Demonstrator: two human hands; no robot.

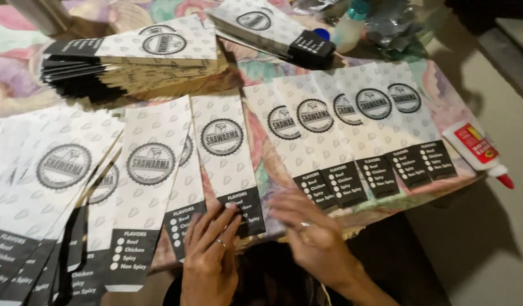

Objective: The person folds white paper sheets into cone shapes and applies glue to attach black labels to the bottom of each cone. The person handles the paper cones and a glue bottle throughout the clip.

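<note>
While we are pressing the near black end of one white paper sleeve (226, 161) with our flat, spread left hand (210, 255), our right hand (312, 235) is hovering open just beside it, blurred, holding nothing. Five more sleeves (352, 133) are lying fanned to the right, two stacks (136, 62) are sitting far, and one glue bottle (478, 152) is resting far right.
</note>
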